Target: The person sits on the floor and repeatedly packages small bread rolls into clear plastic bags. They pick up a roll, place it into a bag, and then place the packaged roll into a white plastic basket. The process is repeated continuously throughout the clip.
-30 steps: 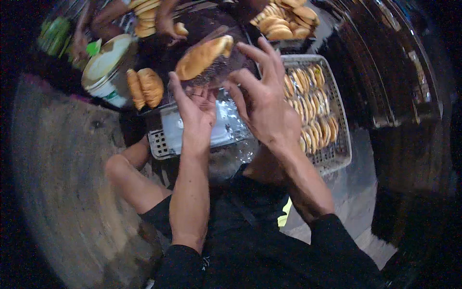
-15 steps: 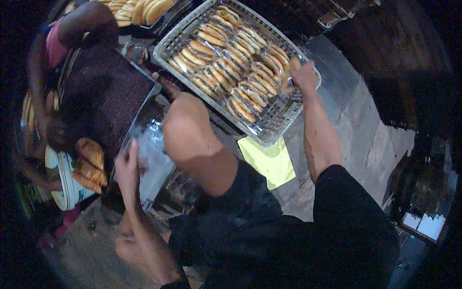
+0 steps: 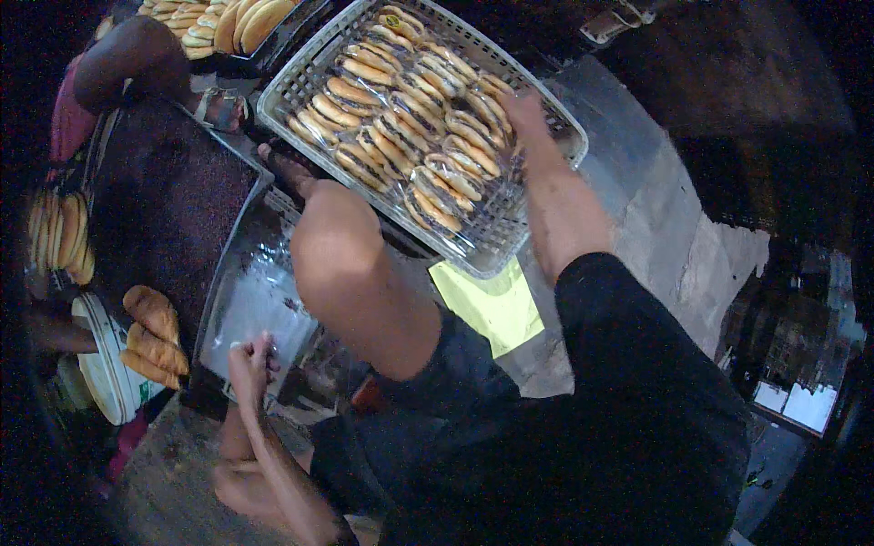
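A grey plastic crate (image 3: 557, 126) holds several rows of long golden buns with dark filling, each in a clear bag. My right hand (image 3: 528, 120) reaches over its far right side, closed around a bagged bun (image 3: 492, 111) at the end of the right-hand row; its fingertips are partly hidden. On the left, my left hand (image 3: 252, 366) is closed with curled fingers, just over a stack of clear plastic bags (image 3: 259, 314). Whatever is between those fingers is too small to make out.
A dark, grainy filling covers a wide tray (image 3: 173, 182) at the left, where another person's arm (image 3: 59, 332) reaches in. Buns (image 3: 155, 332) lie beside a white tub (image 3: 102, 364). More buns (image 3: 259, 23) stand at the top left. A yellow sheet (image 3: 496, 309) lies below the crate.
My right hand has moved left from the crate's right end onto the right-hand row. My left hand has lowered toward the plastic bags, its fingers now curled. The view has shifted slightly.
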`<state>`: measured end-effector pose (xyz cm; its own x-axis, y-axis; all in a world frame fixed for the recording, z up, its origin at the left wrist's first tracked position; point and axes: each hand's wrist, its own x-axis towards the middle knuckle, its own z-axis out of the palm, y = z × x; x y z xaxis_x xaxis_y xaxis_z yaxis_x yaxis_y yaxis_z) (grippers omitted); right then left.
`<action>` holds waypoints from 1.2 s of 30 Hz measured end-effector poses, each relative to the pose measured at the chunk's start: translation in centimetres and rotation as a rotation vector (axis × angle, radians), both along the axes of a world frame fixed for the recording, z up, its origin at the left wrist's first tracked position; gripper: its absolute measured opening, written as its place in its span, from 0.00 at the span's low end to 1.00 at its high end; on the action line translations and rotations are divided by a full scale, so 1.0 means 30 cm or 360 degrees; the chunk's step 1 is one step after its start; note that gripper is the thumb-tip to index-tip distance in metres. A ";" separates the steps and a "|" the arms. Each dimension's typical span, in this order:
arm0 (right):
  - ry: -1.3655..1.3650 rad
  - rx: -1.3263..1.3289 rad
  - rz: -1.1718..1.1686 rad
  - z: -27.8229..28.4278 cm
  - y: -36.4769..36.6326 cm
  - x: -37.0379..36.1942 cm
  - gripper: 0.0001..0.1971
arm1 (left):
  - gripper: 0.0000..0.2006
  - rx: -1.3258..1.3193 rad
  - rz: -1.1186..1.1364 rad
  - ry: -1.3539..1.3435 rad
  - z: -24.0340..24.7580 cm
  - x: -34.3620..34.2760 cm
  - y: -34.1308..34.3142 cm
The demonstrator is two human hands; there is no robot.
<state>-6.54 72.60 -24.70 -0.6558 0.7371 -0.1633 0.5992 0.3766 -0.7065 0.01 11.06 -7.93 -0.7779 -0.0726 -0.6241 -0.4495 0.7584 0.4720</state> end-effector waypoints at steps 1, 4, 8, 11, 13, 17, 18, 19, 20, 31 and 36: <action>0.0141 -0.0002 0.0321 0.145 -0.141 -0.124 0.28 | 0.20 0.0072 0.0079 0.0016 0.019 0.001 0.024; 0.0549 -0.0174 0.1554 0.731 -0.771 -0.355 0.39 | 0.17 0.0431 0.0099 0.0265 0.091 0.000 0.074; 0.0289 0.0111 0.2720 0.981 -1.227 -0.142 0.23 | 0.16 0.0606 0.0182 0.1016 0.252 0.007 0.198; 0.0829 -0.0297 0.2137 0.995 -1.360 -0.018 0.10 | 0.16 0.0566 0.0540 0.0979 0.235 0.012 0.120; 0.0834 -0.0935 0.1860 1.005 -1.367 0.017 0.08 | 0.15 0.1450 0.1158 0.0576 0.268 0.035 0.069; 0.0629 -0.1763 0.1574 1.004 -1.356 0.101 0.10 | 0.14 0.2204 0.1566 0.1037 0.383 0.013 -0.003; 0.0715 -0.1699 0.1563 1.034 -1.390 0.096 0.08 | 0.13 0.2153 0.1476 0.1219 0.385 -0.006 -0.063; 0.0803 -0.1636 0.1551 1.069 -1.428 0.079 0.07 | 0.13 0.2092 0.1384 0.1398 0.392 -0.025 -0.117; 0.0712 -0.1579 0.1650 1.089 -1.465 0.057 0.08 | 0.13 0.1976 0.1564 0.1481 0.399 -0.029 -0.148; 0.0952 0.0998 0.2010 0.497 -2.011 -0.284 0.25 | 0.24 0.0816 0.2615 0.1886 0.273 0.001 -0.577; 0.0446 -0.0595 0.2149 0.847 -1.735 -0.333 0.20 | 0.33 0.0914 0.2029 0.2019 0.136 0.000 -0.579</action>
